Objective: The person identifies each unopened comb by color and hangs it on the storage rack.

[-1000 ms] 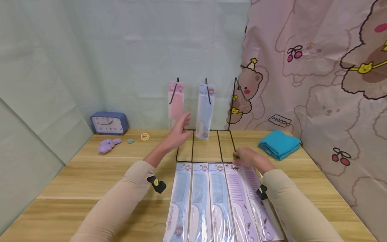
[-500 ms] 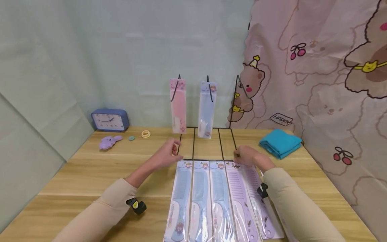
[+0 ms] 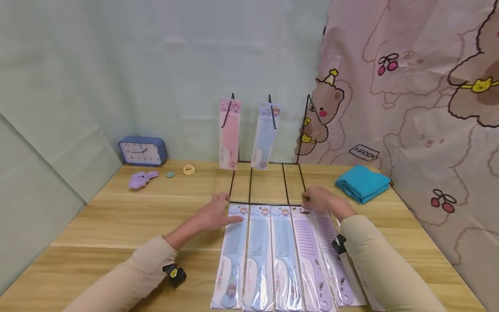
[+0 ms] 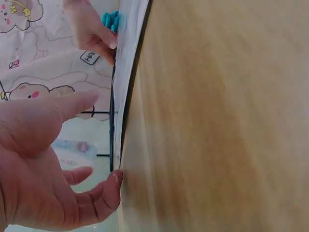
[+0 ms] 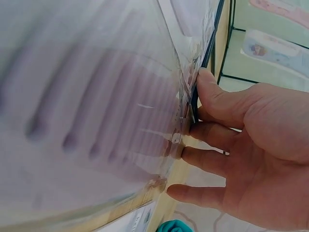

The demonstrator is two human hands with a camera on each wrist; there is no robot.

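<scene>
A black wire display rack (image 3: 285, 184) stands on the table. From its hooks hang a pink packaged comb (image 3: 230, 141) and a blue packaged comb (image 3: 266, 138). My right hand (image 3: 322, 201) pinches the rack's front right corner, its thumb on the wire in the right wrist view. At the front left corner is my left hand (image 3: 213, 216), fingertips at the wire and thumb stretched out, apart from the fingers. Directly in front of the rack lie three blue packaged combs (image 3: 256, 247) and two purple packaged combs (image 3: 306, 242), side by side. My right forearm partly covers the rightmost packs.
Back left on the table stand a blue clock (image 3: 142, 151), a purple plush-like item (image 3: 141, 179), a small green disc (image 3: 170, 174) and cream rings (image 3: 189, 169). A folded teal cloth (image 3: 362, 183) lies at the right. A third hook (image 3: 315, 109) on the rack bears nothing.
My left hand has come down from beside the pink pack to the rack's front left corner. The hanging packs have swung a little. My right hand stays at the right corner.
</scene>
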